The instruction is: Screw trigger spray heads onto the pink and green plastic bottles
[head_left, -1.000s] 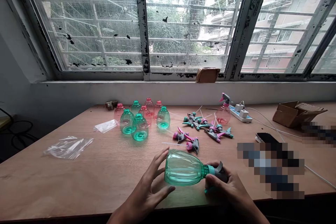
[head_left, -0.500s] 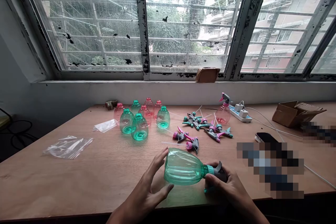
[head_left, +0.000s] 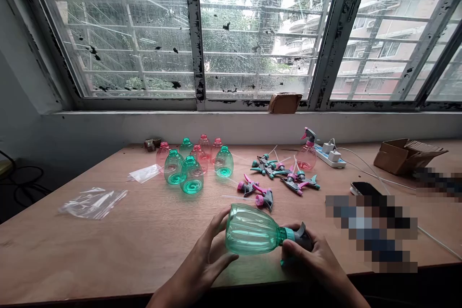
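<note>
A clear green spray bottle [head_left: 252,236] lies on its side just above the wooden table [head_left: 108,240], near the front edge. My left hand [head_left: 202,264] cups its wide base, fingers curled round it. The grey spray head [head_left: 301,238] at the bottle's neck is gripped by my right hand [head_left: 314,262]. Beyond the bottle lie several loose pink and green spray heads [head_left: 277,178].
Several green and pink capless bottles [head_left: 193,163] stand at the middle back, and an assembled pink spray bottle [head_left: 308,151] is beside a power strip [head_left: 330,154]. Plastic bags [head_left: 94,202] lie at left. A cardboard box [head_left: 404,154] and a phone [head_left: 364,187] sit at right.
My left hand's fingers have closed in closer round the bottle's base. The bottle and my right hand have barely moved.
</note>
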`<action>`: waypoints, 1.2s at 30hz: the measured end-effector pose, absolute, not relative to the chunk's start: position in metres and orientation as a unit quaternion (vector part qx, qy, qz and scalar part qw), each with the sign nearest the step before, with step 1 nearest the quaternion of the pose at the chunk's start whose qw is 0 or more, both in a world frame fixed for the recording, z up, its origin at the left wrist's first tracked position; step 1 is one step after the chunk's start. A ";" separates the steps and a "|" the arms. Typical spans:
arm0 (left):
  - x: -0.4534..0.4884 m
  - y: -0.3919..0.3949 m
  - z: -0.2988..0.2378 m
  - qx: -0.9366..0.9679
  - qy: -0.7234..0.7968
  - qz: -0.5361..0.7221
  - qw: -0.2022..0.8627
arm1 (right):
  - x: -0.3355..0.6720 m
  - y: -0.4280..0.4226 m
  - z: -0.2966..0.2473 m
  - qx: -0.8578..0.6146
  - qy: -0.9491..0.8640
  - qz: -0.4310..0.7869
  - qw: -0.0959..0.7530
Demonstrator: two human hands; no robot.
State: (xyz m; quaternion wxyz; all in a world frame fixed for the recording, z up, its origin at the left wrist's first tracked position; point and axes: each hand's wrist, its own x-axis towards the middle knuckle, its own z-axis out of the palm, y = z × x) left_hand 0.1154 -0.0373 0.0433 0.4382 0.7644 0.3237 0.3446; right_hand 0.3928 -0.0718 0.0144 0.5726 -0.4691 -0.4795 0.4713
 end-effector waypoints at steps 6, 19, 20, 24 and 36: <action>0.114 -0.034 0.041 0.742 0.319 0.345 0.477 | 0.395 -0.072 0.012 -0.461 -0.490 0.474 0.567; 0.115 -0.036 0.039 0.712 0.282 0.339 0.546 | 0.397 -0.071 0.012 -0.457 -0.488 0.496 0.555; 0.116 -0.035 0.040 0.705 0.279 0.342 0.556 | 0.397 -0.072 0.012 -0.454 -0.483 0.497 0.560; 0.116 -0.036 0.041 0.701 0.285 0.347 0.554 | 0.394 -0.073 0.014 -0.452 -0.466 0.503 0.571; 0.115 -0.039 0.046 0.708 0.302 0.329 0.548 | 0.395 -0.073 0.017 -0.464 -0.482 0.489 0.560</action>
